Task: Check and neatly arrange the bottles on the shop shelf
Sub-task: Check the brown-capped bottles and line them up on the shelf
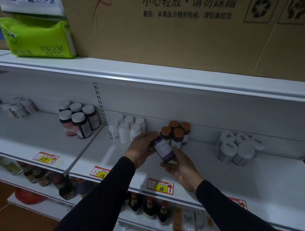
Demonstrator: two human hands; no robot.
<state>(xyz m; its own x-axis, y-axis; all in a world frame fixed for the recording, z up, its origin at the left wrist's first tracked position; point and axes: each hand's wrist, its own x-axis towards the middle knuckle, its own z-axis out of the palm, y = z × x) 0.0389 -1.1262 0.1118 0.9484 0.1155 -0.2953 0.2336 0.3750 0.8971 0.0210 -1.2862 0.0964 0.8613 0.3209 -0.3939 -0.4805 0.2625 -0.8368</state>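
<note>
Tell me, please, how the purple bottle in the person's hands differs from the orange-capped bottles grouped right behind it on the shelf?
The held purple bottle is tilted and lifted off the shelf, gripped by the left hand and right hand; the orange-capped bottles stand upright in a tight cluster. Their caps show plainly, while the held bottle's top is hidden behind the left hand's fingers. All share dark purple bodies with pale labels.

Position: head-worn, above and behind both hands.
Direction: forward and down, at the white shelf point(222, 173) beyond the hands.
Tilt: shelf edges slope down to the right.
Nearness: close; forearms fill the lower frame.
Shared view: none, single camera.
</note>
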